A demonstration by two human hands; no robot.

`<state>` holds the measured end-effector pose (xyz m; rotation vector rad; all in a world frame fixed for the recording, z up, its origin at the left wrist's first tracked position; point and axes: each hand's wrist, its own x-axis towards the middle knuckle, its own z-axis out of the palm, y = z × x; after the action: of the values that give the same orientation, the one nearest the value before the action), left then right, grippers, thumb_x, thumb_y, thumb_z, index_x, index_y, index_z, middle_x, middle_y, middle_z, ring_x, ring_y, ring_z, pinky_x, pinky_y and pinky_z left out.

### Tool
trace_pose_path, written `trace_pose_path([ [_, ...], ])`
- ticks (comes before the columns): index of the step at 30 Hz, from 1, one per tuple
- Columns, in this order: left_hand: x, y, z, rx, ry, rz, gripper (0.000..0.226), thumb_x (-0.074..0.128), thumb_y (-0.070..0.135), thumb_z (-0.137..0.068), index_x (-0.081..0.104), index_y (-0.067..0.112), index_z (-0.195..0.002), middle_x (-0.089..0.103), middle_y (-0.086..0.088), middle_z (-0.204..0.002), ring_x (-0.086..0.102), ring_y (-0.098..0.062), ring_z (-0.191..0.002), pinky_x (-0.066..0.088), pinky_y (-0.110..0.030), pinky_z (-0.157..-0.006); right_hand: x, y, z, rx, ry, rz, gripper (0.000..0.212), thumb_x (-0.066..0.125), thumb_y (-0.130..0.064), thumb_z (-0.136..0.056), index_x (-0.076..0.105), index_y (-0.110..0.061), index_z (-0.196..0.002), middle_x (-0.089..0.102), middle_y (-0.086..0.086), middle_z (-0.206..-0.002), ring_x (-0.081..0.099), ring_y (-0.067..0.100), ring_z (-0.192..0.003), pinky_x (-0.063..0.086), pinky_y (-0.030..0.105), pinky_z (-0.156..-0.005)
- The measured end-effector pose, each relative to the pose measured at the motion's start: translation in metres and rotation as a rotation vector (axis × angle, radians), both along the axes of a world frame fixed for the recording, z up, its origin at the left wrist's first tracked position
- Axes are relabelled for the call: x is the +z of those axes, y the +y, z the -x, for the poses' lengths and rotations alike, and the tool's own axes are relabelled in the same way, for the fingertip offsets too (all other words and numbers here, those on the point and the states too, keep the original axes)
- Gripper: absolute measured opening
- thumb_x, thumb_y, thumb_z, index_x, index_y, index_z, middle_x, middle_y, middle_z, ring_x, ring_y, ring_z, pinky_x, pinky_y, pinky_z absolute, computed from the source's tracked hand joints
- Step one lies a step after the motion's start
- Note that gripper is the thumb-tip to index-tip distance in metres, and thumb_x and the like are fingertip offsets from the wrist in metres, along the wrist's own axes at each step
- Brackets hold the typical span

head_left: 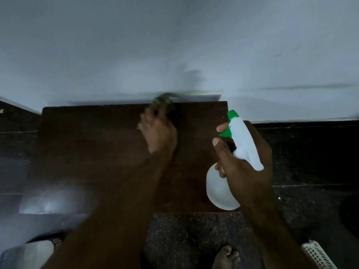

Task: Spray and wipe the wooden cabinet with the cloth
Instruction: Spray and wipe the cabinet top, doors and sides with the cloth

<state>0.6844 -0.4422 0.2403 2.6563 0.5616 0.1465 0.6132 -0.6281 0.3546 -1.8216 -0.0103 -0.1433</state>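
The left hand (158, 133), blurred, presses a crumpled dark green cloth (163, 103) against the far edge of the dark brown wooden cabinet top (87, 152); the right hand (244, 167) grips a white, green-triggered spray bottle (223, 191) above the near right corner, nozzle pointing away toward the wall.

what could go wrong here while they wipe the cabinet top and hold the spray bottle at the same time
The left hand grips the cloth right at the back edge of the wooden cabinet, by the wall; the cloth might smear the wall or slip behind. The right hand holds the spray bottle with a finger on the green trigger, so a stray squeeze could wet the left arm. A bare foot stands on dark floor below; drips could make it slippery.
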Motion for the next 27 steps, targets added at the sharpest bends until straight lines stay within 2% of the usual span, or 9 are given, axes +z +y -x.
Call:
trace_pose_path([
  [3,0.004,-0.067,0.036,-0.637,-0.071,0.109,0.041,0.067,0.02,-0.093,0.06,0.022,-0.133,0.059,-0.012,-0.137,0.055,-0.035,-0.126,0.044,-0.062,-0.106,0.001,-0.016,-0.004,-0.04,-0.011,-0.023,0.029,0.073,-0.018,-0.094,0.067,-0.043,-0.108,0.068,-0.011,-0.078,0.068,0.011,-0.07,0.063,0.043,-0.077],
  [5,0.0,-0.054,0.028,-0.943,-0.044,-0.005,0.048,0.073,0.024,-0.09,0.056,0.027,-0.134,0.057,-0.01,-0.135,0.054,-0.033,-0.123,0.046,-0.054,-0.105,0.004,-0.023,-0.005,-0.038,-0.004,-0.042,0.026,0.074,-0.021,-0.094,0.068,-0.043,-0.107,0.067,-0.013,-0.076,0.068,0.01,-0.068,0.063,0.045,-0.075],
  [8,-0.012,-0.036,-0.031,-0.716,-0.063,-0.183,0.048,0.059,0.024,-0.091,0.059,0.029,-0.139,0.056,-0.012,-0.133,0.053,-0.036,-0.117,0.046,-0.049,-0.095,0.007,-0.037,-0.007,-0.006,0.003,-0.042,0.016,0.073,-0.014,-0.096,0.07,-0.025,-0.108,0.063,-0.004,-0.069,0.064,0.026,-0.058,0.058,0.053,-0.063],
  [11,-0.002,-0.067,-0.042,-0.328,-0.065,-0.063,0.049,0.054,0.017,-0.09,0.061,0.027,-0.138,0.057,-0.015,-0.13,0.051,-0.039,-0.117,0.043,-0.051,-0.095,0.007,-0.048,-0.007,-0.011,-0.007,-0.037,0.018,0.073,-0.012,-0.097,0.068,-0.026,-0.107,0.062,-0.003,-0.069,0.062,0.027,-0.057,0.056,0.052,-0.061],
  [13,-0.002,-0.091,-0.003,-0.509,-0.06,0.0,0.039,0.063,0.016,-0.091,0.065,0.023,-0.13,0.058,-0.014,-0.128,0.052,-0.037,-0.117,0.045,-0.056,-0.098,0.006,-0.054,-0.006,-0.043,0.002,-0.069,0.021,0.073,-0.012,-0.096,0.068,-0.029,-0.108,0.065,-0.005,-0.075,0.065,0.021,-0.064,0.06,0.049,-0.069],
  [16,0.0,-0.078,0.064,-1.09,0.051,-0.05,0.043,0.063,0.03,-0.095,0.058,0.029,-0.138,0.047,-0.008,-0.144,0.041,-0.031,-0.138,0.036,-0.058,-0.115,0.006,-0.061,-0.002,-0.063,0.018,-0.109,0.022,0.073,-0.011,-0.096,0.069,-0.028,-0.109,0.067,-0.008,-0.081,0.065,0.014,-0.071,0.06,0.043,-0.075],
  [18,-0.006,-0.058,0.052,-1.185,0.073,-0.129,0.05,0.059,0.033,-0.096,0.047,0.036,-0.145,0.042,-0.006,-0.148,0.039,-0.03,-0.139,0.038,-0.054,-0.115,0.009,-0.064,0.002,-0.06,0.022,-0.126,0.019,0.073,-0.009,-0.096,0.07,-0.022,-0.11,0.066,-0.008,-0.081,0.064,0.012,-0.071,0.059,0.044,-0.075],
  [23,-0.003,-0.092,0.029,-0.335,-0.006,-0.006,0.052,0.058,0.02,-0.096,0.049,0.031,-0.146,0.048,-0.01,-0.141,0.044,-0.032,-0.13,0.041,-0.056,-0.108,0.014,-0.067,0.004,-0.041,0.017,-0.078,0.022,0.072,-0.008,-0.097,0.069,-0.028,-0.106,0.064,-0.007,-0.077,0.062,0.016,-0.067,0.06,0.051,-0.073],
  [27,-0.005,-0.102,0.102,-0.975,-0.023,0.002,0.046,0.068,0.03,-0.089,0.059,0.026,-0.134,0.054,-0.007,-0.136,0.048,-0.031,-0.13,0.043,-0.057,-0.108,0.013,-0.066,0.004,-0.062,-0.016,-0.042,0.042,0.075,-0.005,-0.094,0.069,-0.046,-0.104,0.066,-0.01,-0.079,0.064,0.009,-0.071,0.063,0.041,-0.079],
])
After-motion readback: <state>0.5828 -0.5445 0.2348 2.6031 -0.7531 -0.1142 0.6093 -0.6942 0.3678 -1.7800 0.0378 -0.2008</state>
